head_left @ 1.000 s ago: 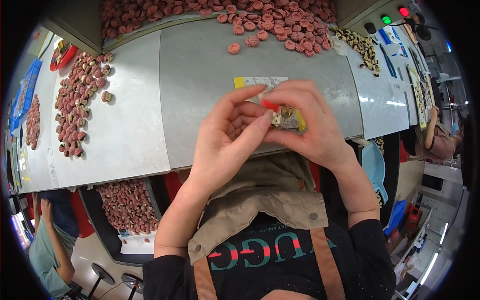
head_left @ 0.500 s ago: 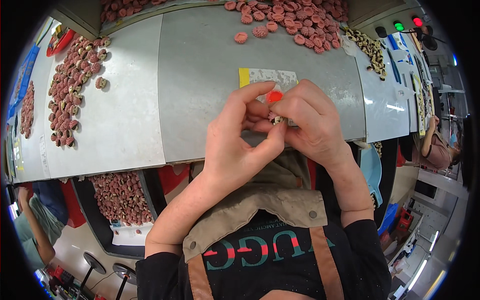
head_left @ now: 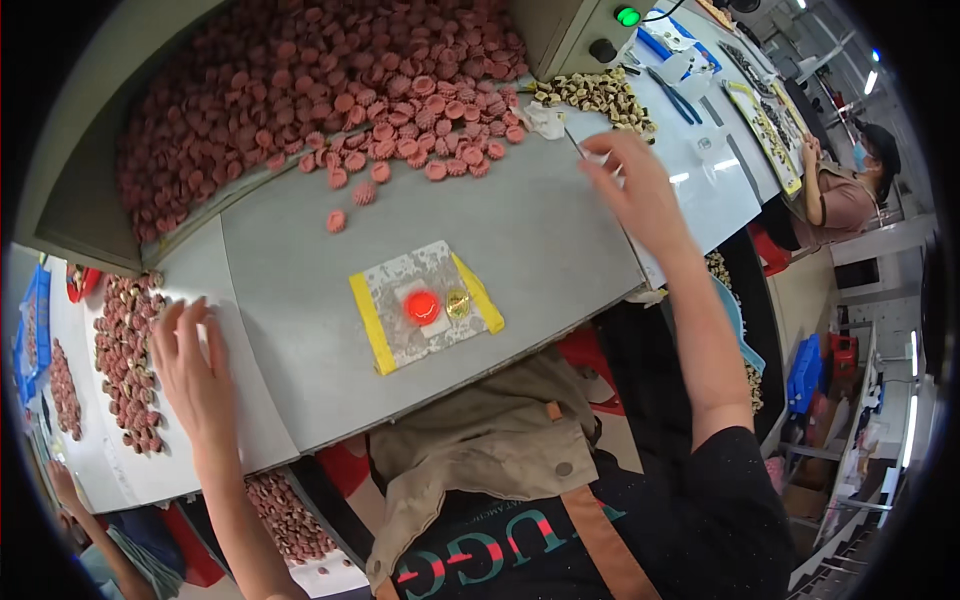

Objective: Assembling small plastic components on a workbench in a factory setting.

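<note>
My left hand point(head_left: 197, 365) is over the left white sheet, fingers stretched out and apart. Beside its fingertips lies a pile of pink-and-cream assembled pieces point(head_left: 128, 370). My right hand point(head_left: 640, 190) reaches to the far right, thumb and fingers apart, just short of a heap of small black-and-cream pieces point(head_left: 605, 100). I see nothing held in either hand. Between my arms, a speckled white card point(head_left: 400, 345) with yellow taped sides lies on the grey table. On it sit a bright red round blob point(head_left: 421, 308) and a small yellowish disc point(head_left: 458, 304).
Pink ridged caps point(head_left: 340, 90) fill a wide bin at the back and spill onto the grey tabletop point(head_left: 540, 225). Blue-handled pliers point(head_left: 675, 95) lie at the far right. Below the table edge stands a container of pink pieces point(head_left: 290, 515). Co-workers point(head_left: 850, 180) sit at both sides.
My hands have parted from the small pink-and-cream piece they held together. The left moved left to the assembled pile, the right far right. The view has turned, showing more of the bin.
</note>
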The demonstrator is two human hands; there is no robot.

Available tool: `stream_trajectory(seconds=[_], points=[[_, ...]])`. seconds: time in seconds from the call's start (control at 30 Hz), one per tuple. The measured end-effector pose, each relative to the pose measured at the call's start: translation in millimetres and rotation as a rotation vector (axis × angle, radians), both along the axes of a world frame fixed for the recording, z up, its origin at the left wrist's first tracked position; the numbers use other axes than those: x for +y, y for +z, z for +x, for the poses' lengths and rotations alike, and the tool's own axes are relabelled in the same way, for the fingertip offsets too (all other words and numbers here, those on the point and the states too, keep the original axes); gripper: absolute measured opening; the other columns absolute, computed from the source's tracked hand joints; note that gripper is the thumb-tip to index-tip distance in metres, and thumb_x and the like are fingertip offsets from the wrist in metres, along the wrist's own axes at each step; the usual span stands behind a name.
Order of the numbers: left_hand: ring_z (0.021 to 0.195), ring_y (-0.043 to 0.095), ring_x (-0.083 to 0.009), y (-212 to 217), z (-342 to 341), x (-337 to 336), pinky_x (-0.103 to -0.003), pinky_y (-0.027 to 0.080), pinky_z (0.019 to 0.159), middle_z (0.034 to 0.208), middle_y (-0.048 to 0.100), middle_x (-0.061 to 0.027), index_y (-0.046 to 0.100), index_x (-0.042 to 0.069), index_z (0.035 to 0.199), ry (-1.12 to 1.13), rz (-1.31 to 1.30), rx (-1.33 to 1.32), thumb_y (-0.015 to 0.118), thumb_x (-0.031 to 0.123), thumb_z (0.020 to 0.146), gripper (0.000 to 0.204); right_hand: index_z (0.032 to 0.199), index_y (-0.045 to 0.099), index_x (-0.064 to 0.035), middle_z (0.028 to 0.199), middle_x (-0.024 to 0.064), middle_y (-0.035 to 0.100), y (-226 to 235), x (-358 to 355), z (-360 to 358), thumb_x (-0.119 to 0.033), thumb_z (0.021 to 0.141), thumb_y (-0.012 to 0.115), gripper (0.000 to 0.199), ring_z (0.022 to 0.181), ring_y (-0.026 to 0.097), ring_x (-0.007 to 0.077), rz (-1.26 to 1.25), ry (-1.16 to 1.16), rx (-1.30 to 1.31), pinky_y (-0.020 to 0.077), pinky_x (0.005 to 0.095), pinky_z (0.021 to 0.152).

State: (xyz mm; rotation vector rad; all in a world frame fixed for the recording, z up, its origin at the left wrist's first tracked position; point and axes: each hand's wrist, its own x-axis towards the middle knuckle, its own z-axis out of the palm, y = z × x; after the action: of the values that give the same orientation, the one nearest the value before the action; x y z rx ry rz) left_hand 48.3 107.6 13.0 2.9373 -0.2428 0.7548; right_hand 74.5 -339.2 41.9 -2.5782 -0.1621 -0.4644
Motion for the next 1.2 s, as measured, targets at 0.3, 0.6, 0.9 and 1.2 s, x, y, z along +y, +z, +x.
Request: stream_trajectory(seconds=[0.3,0.6,0.9,1.2], points=[[0.099,0.052,-0.0325,5.1,64.3,-112.0,-0.039,0.044,0.083,0.106,0.054,-0.0142,0.058,0.006,0.106,-0.454,-0.38,0.117,0.061,0.01,0.081,0.026,0.096,0.054,-0.0022,0.093,0.0138,0.056,-25.6,-59.3,37.7,-0.015,0.085,0.061,0.018,0.082,0.058,0.0275,-0.229,-0.157,-0.013,0.0486,0.0332,0.073],[0.073,0.051,-0.0158,7.0,45.7,-99.1,-0.026,0.043,0.066,0.088,0.053,-0.006,0.059,0.004,0.099,-0.415,-0.705,0.322,0.062,0.009,0.084,0.016,0.1,0.054,-0.0021,0.095,0.012,0.056,-27.1,-50.2,32.7,-0.01,0.087,0.057,0.016,0.079,0.057,0.0234,-0.147,-0.091,-0.103,0.0471,0.0321,0.073],[0.076,0.047,-0.0043,10.5,-22.4,-79.2,-0.018,0.04,0.069,0.087,0.052,0.0032,0.058,0.002,0.11,-0.122,-1.509,0.537,0.057,0.011,0.09,0.022,0.105,0.054,-0.0019,0.101,0.0135,0.055,-29.5,-59.6,48.7,-0.012,0.087,0.058,0.021,0.085,0.058,0.026,-0.242,-0.123,-0.116,0.0472,0.0351,0.076],[0.078,0.048,-0.0054,-3.4,-36.0,-117.0,-0.02,0.04,0.07,0.09,0.053,0.0011,0.058,0.001,0.108,-0.373,-1.877,0.601,0.057,0.006,0.089,0.02,0.104,0.056,-0.0027,0.095,0.01,0.062,10.4,27.7,-5.5,-0.012,0.086,0.059,0.02,0.085,0.059,0.0231,0.109,0.007,0.132,0.047,0.0326,0.076]])
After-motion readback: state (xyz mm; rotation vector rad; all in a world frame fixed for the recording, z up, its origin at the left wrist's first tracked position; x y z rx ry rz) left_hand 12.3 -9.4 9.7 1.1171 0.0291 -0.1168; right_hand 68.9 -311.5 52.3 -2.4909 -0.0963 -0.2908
